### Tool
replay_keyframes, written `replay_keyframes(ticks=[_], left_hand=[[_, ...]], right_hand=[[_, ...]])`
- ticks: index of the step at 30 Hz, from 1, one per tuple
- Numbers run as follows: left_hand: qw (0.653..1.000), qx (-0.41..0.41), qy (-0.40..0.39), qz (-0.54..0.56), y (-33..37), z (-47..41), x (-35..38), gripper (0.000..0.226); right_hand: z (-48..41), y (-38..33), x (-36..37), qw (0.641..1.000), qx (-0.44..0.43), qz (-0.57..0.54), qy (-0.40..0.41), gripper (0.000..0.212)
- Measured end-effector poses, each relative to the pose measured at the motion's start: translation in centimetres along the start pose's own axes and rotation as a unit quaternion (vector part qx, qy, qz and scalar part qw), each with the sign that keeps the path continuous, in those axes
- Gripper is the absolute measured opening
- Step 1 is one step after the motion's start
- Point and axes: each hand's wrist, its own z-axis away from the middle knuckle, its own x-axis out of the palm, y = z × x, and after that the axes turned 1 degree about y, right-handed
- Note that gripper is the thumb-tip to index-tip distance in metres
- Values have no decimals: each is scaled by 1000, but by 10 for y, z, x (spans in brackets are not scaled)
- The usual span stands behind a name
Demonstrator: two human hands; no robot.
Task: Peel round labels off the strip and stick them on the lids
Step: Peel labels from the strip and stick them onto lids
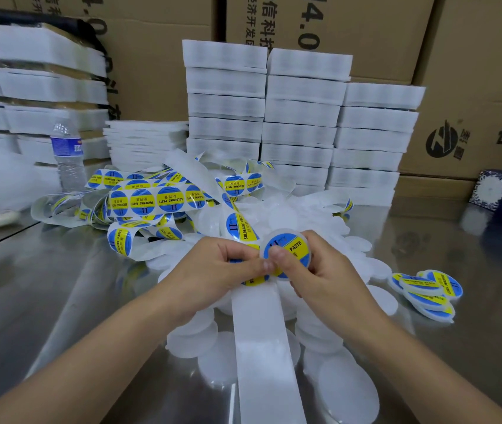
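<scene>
Right hand (323,273) grips a lid (283,231), thumb pressing the blue-and-yellow label (298,247) flat on it, so this one's basically stuck on. Left hand (213,270) pinches the strip (262,332) right beside it, bare backing trailing toward the camera. Only a small pile of labelled lids (427,290) sits off to the right on the counter (60,286), while loads of blank lids (347,390) lie all around and a big tangle of full strip (151,200) waits behind, so I'd say early days
</scene>
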Motion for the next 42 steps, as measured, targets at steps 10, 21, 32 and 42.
replay_keyframes(ticks=[10,21,32,42], left_hand=[[990,47,-56,-117,1,7,1,12],[982,37,-35,-179,-1,6,0,23],[984,38,-36,-171,-3,4,0,22],[984,40,-23,-172,-6,1,-2,21]], right_hand=[[0,2,-2,988,10,151,16,63],[-4,5,0,981,-2,191,40,67],[-4,3,-1,986,-19,165,25,68],[-4,1,-5,989,-18,149,12,79]])
